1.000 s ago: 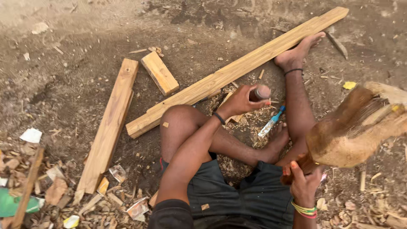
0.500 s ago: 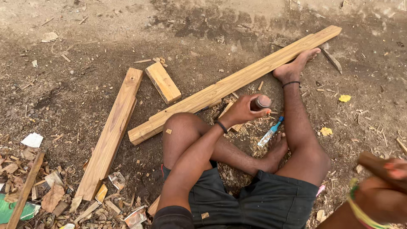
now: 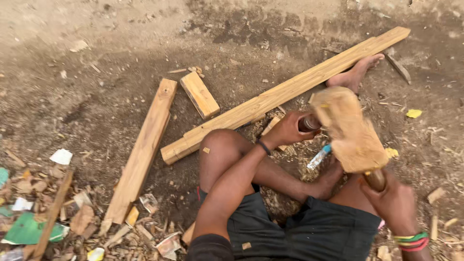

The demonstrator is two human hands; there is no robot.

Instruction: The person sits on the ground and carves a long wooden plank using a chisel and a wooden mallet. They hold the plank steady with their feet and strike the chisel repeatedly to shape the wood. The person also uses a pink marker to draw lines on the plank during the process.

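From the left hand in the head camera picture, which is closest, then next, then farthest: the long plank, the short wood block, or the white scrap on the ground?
Measured from the left hand:
1. Long plank: just above the hand, running diagonally.
2. Short wood block: farther off to the left, up a bit.
3. White scrap: far left, by the pile of chips.
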